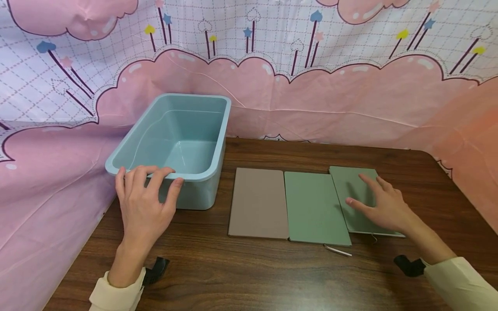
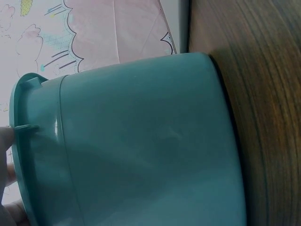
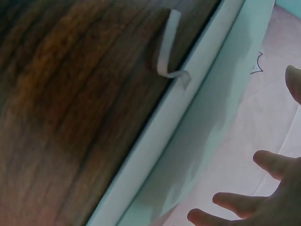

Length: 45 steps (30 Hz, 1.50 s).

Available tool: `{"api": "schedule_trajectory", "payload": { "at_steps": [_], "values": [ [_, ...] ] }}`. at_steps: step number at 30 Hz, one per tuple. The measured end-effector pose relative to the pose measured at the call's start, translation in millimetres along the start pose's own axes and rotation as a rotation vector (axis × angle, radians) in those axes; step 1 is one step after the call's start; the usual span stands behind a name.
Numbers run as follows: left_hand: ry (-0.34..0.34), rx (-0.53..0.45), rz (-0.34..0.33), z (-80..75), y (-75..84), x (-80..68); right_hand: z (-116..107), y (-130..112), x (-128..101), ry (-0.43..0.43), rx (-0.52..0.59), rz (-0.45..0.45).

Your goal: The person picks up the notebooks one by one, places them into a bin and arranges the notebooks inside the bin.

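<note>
Broadly, a pink-and-white cloth [image 1: 295, 99] backs everything at twelve o'clock, and below it spreads the wood-grain table [image 1: 249, 276]. Take the light green book [image 1: 315, 207] as the dial's centre: the pale blue tub [image 1: 198, 194], next in size, stands upright at ten o'clock. A brown book [image 1: 258, 203] lies flat at nine, edge to edge with the light green one; a darker green book [image 1: 344, 205] lies at three, close up against its other side. At nine, further out, the left hand [image 1: 142, 207] has its fingers bent over the tub's near rim, gripping it. At three, the right hand [image 1: 383, 207] is over the darker green book, fingers spread wide, holding nothing. Smallest, a pale ribbon [image 1: 337, 250] pokes out at five o'clock onto the table.
</note>
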<state>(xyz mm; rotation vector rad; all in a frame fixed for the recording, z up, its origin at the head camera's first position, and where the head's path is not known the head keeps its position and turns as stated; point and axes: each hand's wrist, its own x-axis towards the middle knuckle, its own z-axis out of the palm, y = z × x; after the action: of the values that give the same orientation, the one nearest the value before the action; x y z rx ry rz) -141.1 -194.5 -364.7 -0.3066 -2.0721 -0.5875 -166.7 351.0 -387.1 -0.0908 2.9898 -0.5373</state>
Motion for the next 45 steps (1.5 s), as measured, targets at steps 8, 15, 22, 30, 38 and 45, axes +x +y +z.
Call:
{"api": "schedule_trajectory", "payload": {
  "at_steps": [8, 15, 22, 30, 38, 45],
  "values": [
    [-0.001, -0.003, 0.001, 0.7, 1.2, 0.1, 4.3, 1.5, 2.1, -0.050, -0.025, 0.011],
    [0.004, -0.004, 0.004, 0.3, 1.5, 0.5, 8.2, 1.7, 4.3, -0.059, -0.073, 0.027],
    [0.003, 0.001, 0.002, -1.6, 1.0, -0.6, 10.9, 3.0, 8.4, -0.074, -0.053, 0.017],
    [0.015, 0.001, -0.002, -4.0, 0.7, -2.1, 7.6, 4.7, 18.0, -0.101, -0.046, 0.022],
    [0.016, 0.002, 0.005, -2.9, 1.2, -1.5, 2.9, 6.9, 22.4, -0.148, -0.053, 0.077],
    [0.016, 0.006, 0.014, -1.7, 2.0, -0.8, -0.1, 8.6, 23.6, -0.175, -0.049, 0.124]
  ]
}}
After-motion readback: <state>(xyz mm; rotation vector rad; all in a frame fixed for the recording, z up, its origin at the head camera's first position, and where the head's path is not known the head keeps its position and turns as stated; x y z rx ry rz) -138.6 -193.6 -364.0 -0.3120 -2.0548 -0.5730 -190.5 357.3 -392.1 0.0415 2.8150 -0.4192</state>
